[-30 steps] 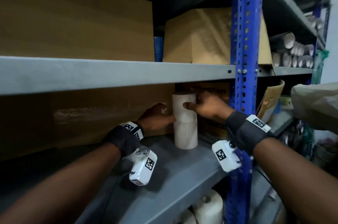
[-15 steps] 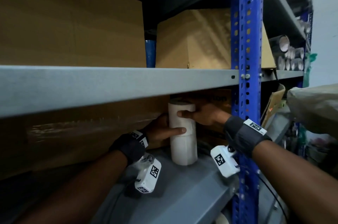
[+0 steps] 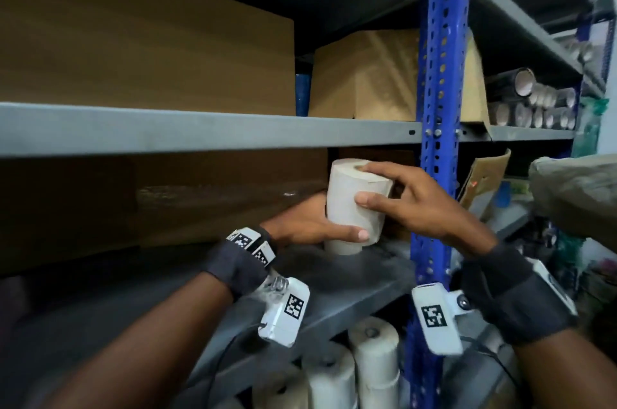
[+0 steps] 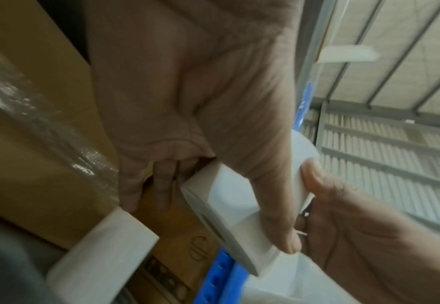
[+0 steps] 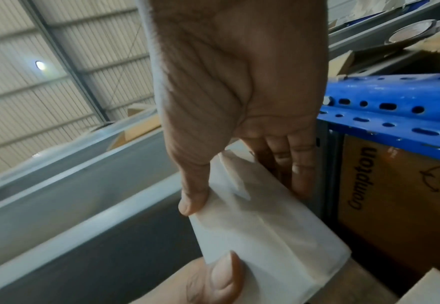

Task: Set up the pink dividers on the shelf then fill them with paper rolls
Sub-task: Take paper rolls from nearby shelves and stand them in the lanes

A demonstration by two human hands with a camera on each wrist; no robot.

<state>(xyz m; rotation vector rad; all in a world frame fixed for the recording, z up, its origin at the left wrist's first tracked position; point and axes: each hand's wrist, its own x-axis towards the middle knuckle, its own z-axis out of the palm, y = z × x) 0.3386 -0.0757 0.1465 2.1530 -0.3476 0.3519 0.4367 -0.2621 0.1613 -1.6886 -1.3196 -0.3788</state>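
Observation:
Both hands hold a white paper roll [image 3: 347, 198], tilted and lifted just above a second white roll [image 3: 340, 246] that stands on the grey shelf [image 3: 334, 295]. My left hand [image 3: 307, 225] grips its lower part, thumb across the front. My right hand [image 3: 417, 201] grips its upper part, one finger on the top face. The left wrist view shows the held roll [image 4: 229, 195] above the standing roll [image 4: 101, 253]. In the right wrist view the thumb and fingers pinch the roll [image 5: 265, 216]. No pink divider is in view.
A blue perforated post [image 3: 437, 141] stands just right of the rolls. A taped cardboard box [image 3: 217, 201] fills the shelf's left, and a printed carton [image 5: 395, 195] sits behind the rolls. Several white rolls [image 3: 370, 362] stand on the level below. Dark tubes [image 3: 534, 98] lie at upper right.
The upper roll has come off the lower one and now tilts in both hands. My left hand went from beside the stack to gripping the upper roll.

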